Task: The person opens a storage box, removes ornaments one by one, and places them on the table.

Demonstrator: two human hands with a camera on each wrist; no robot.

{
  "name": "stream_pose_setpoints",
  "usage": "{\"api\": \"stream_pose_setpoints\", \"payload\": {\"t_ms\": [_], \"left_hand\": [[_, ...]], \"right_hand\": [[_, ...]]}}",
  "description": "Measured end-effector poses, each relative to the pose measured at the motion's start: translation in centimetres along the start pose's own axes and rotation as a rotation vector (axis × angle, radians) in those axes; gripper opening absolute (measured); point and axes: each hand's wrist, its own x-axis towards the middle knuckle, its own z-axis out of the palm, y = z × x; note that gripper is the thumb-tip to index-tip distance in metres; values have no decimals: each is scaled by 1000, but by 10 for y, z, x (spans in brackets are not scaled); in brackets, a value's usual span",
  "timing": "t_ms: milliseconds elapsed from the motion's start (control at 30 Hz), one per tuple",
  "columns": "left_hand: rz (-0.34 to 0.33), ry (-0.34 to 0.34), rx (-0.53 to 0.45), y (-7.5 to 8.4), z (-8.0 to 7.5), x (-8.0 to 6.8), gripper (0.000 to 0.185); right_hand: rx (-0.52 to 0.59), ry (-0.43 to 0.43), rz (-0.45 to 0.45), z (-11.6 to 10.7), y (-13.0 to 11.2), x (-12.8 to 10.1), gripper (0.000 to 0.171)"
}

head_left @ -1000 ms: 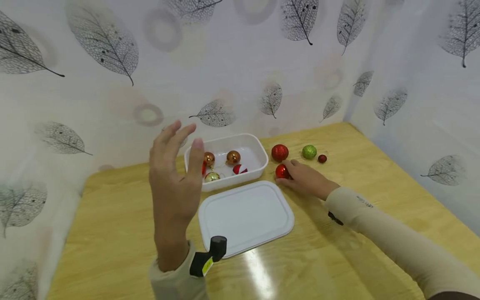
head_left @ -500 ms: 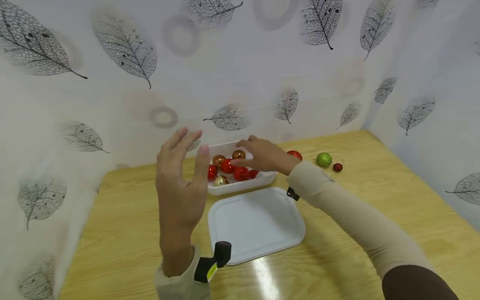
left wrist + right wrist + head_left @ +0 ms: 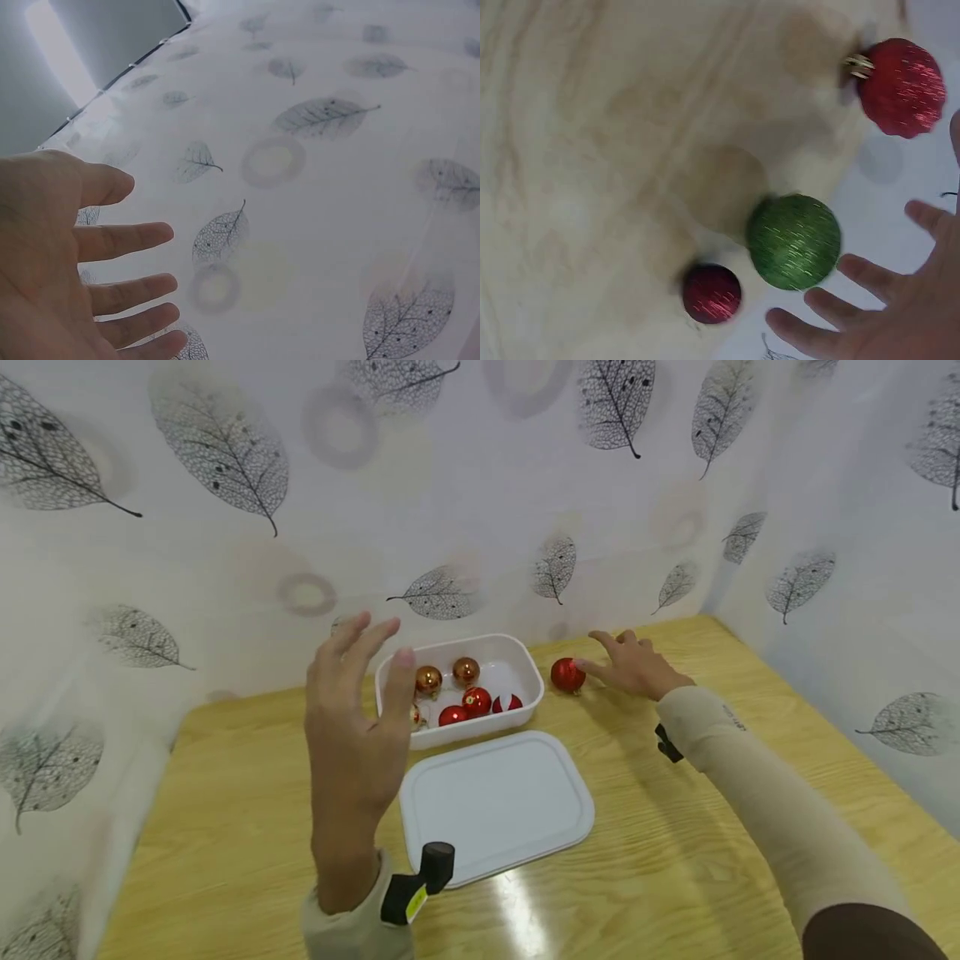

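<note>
On the bench [image 3: 225,793], the right hand [image 3: 633,664] hovers with fingers spread over the green ball [image 3: 793,241], between a large red ball [image 3: 567,675] and a small red ball [image 3: 712,294], while the left hand [image 3: 356,727], raised and empty with straight fingers, partly hides the white tub [image 3: 525,656] behind the lid [image 3: 495,802].

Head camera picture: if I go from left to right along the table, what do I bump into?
Left hand raised in front, then white tub of baubles, then big red bauble, then right hand.

green bauble [image 3: 793,241] hidden behind right hand [image 3: 636,664]
</note>
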Motion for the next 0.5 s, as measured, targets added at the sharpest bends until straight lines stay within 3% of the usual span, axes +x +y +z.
{"api": "stream_pose_setpoints", "payload": {"t_ms": [167,500], "left_hand": [[-23,-5,6,-4,-3,-2,37],[-14,4,-19,-7,-1,-1,37]], "right_hand": [[53,-77,-24,23,-9,6,80],[-30,-23,-125,43,-27,14,58]]}}
